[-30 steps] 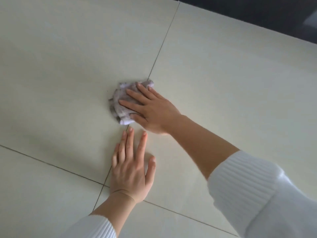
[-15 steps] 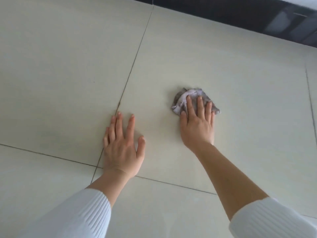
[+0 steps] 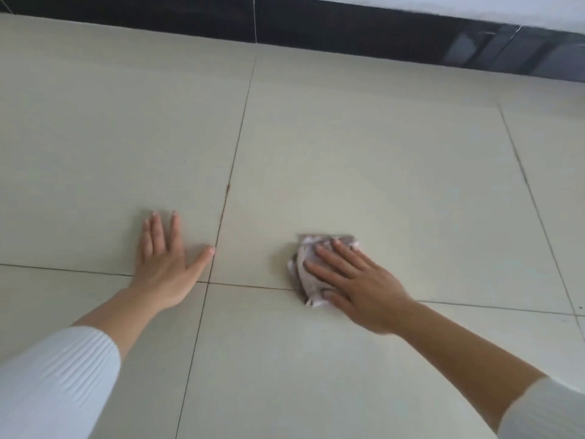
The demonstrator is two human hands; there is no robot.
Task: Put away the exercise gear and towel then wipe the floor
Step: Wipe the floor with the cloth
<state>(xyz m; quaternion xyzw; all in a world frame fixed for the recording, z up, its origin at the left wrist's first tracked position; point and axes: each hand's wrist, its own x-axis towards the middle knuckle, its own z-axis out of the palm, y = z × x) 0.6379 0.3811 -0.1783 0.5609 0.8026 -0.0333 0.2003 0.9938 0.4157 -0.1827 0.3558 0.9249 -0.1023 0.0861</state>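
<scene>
Well, from the head camera I am looking down at a pale tiled floor. Both hands are flat on it.

The left hand lies palm down on the tile to the left of the long line that runs away from me. Its fingers are straight and close together and hold nothing. The thumb sticks out to the right, with its tip at that line.

The right hand is well apart from it, on the next tile over. It presses down on the cloth. Its fingers are straight and spread a little. They lie on top of the cloth and are not curled round it.

The cloth is a small crumpled rag, pale grey and a bit purple. It sits on the floor under the right hand. I can see it poking out past the fingertips and on the thumb side. Its near end lies on the cross line between the tiles.

Each arm has a white ribbed sleeve that stops short of the wrist, so the forearms are bare. A small dark spot sits on the long line, beyond the left hand. At the far edge of the floor a dark strip runs along the bottom of the wall. The view is a little blurry, so I cannot tell if the cloth has a pattern.
</scene>
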